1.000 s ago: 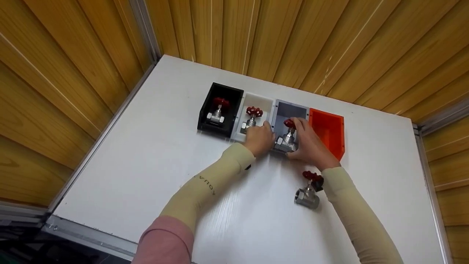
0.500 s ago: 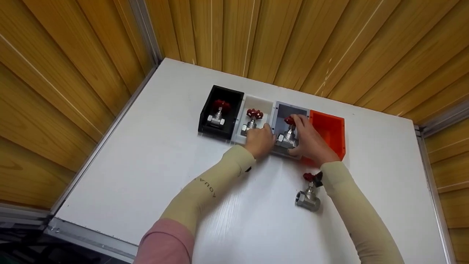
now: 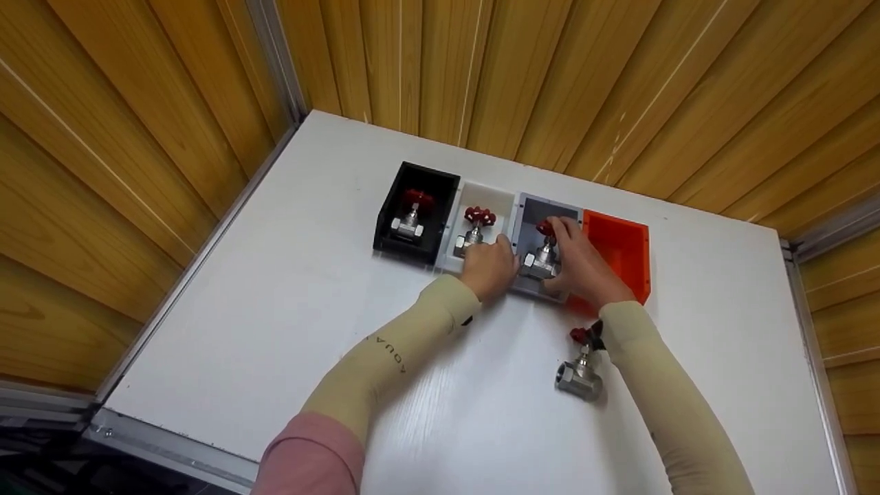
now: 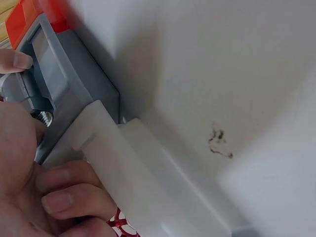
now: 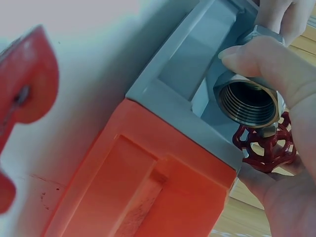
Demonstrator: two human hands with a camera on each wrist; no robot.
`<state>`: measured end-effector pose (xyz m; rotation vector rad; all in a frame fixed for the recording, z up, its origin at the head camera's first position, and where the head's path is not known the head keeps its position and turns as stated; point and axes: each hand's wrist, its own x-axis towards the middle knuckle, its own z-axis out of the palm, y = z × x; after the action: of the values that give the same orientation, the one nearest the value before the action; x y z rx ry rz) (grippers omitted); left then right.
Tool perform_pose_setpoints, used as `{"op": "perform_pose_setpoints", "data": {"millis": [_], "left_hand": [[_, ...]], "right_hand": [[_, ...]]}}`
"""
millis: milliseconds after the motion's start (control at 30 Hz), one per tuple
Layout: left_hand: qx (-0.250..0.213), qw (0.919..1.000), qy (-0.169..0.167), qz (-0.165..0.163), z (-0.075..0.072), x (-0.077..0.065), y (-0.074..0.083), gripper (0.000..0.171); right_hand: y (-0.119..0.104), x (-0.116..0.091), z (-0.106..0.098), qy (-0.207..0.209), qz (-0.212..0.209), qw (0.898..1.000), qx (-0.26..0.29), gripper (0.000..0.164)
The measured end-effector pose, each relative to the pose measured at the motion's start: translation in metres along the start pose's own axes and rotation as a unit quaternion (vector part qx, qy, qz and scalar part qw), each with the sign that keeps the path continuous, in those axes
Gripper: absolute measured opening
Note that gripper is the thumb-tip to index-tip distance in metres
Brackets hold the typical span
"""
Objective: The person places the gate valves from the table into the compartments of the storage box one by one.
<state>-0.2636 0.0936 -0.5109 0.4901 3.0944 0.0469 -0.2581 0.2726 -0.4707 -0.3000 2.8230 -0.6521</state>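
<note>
Your right hand [image 3: 588,267] grips the valve [image 3: 542,262], which lies crosswise toward your curled left hand [image 3: 489,269], whose hold I cannot tell

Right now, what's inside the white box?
A metal valve with a red handwheel is in the white box. In the head view, the left hand covers part of the valve and box, so whatever's behind it there can't be seen.

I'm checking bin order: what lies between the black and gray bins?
Head view: a white bin, a valve inside, and the left hand at its front.
</note>
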Motion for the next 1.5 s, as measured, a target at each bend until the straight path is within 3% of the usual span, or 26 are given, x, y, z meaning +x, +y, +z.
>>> {"op": "perform_pose_setpoints", "data": {"millis": [267,600,833,1133,1500], "left_hand": [[0.002,1.0,0.004,0.001,0.001,-0.002,0.004,0.041],[0.009,0.9998,-0.02,0.002,0.001,-0.001,0.003,0.044],[-0.004,1.0,-0.001,-0.001,0.003,-0.003,0.001,0.042],[0.012,0.9998,-0.014,0.003,0.001,-0.002,0.002,0.043],[-0.01,0.9999,-0.007,-0.001,0.0,0.0,0.0,0.041]], "right_hand": [[0.001,0.001,0.001,-0.001,0.0,1.0,0.0,0.114],[0.001,0.008,0.0,-0.012,0.006,1.0,0.011,0.115],[-0.001,0.014,0.002,-0.022,0.014,1.0,0.005,0.114],[0.0,0.018,0.004,-0.017,0.001,1.0,-0.017,0.111],[-0.003,0.024,0.006,-0.03,0.009,0.999,-0.016,0.109]]}}
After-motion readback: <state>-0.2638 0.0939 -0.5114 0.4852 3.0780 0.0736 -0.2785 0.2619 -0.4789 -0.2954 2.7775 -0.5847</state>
